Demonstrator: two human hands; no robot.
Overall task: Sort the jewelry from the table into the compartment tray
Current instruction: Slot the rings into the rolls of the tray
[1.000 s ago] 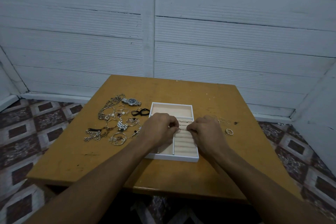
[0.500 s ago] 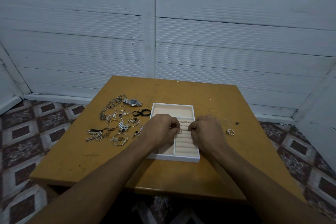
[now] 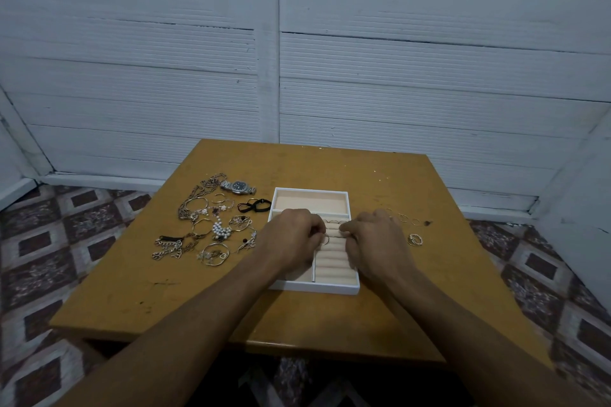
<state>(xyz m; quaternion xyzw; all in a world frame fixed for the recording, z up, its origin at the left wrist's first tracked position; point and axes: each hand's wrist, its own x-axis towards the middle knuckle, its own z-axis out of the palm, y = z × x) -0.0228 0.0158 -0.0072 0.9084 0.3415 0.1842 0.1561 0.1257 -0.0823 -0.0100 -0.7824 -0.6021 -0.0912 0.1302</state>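
Left hand covers left compartments of white compartment tray with beige lining; fingertips curled under, out of sight. Right hand hides right ends of ring rolls; fingertips hidden too. Small thin metal ring beside left knuckles: too small to tell if grip is on it. Tangled heap of silver and gold chains, bangles, pearls: single pieces not separable. Forearms cut off by bottom edge, hiding part of near edge of yellow-brown wooden table.
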